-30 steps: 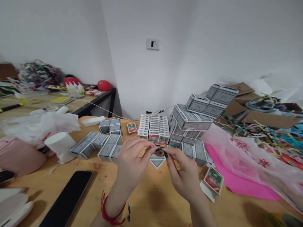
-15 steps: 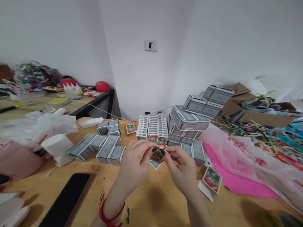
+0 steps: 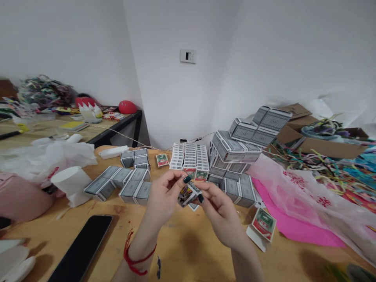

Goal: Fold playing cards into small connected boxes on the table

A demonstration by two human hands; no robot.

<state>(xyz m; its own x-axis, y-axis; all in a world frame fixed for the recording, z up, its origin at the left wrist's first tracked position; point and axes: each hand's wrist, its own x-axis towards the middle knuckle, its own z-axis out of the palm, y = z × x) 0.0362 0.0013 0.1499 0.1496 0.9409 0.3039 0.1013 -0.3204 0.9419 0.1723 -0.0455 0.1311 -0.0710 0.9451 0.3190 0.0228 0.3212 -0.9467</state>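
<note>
In front of me, my left hand (image 3: pixel 165 197) and my right hand (image 3: pixel 221 209) pinch a playing card (image 3: pixel 185 195) between thumbs and fingers. A picture face shows on one part and the patterned back along its upper right edge, so it looks bent. Beneath it, the tip of another card (image 3: pixel 194 206) lies on the table. Just beyond my hands stand rows of folded cards (image 3: pixel 190 156). To their right rises a leaning stack of blocks (image 3: pixel 235 147) built from grey-backed cards. More such card blocks (image 3: pixel 135 190) lie left of my left hand.
An open card box (image 3: pixel 264 224) lies right of my right hand, by pink paper (image 3: pixel 305 231). A phone (image 3: pixel 84 250) and a white roll (image 3: pixel 72 184) are on the left. Another card box (image 3: pixel 161 160) sits farther back. Colourful strips (image 3: pixel 329 164) cover the far right.
The card between my hands has tilted, and more of its picture face and patterned edge shows. My left hand has shifted slightly left and my right thumb lower.
</note>
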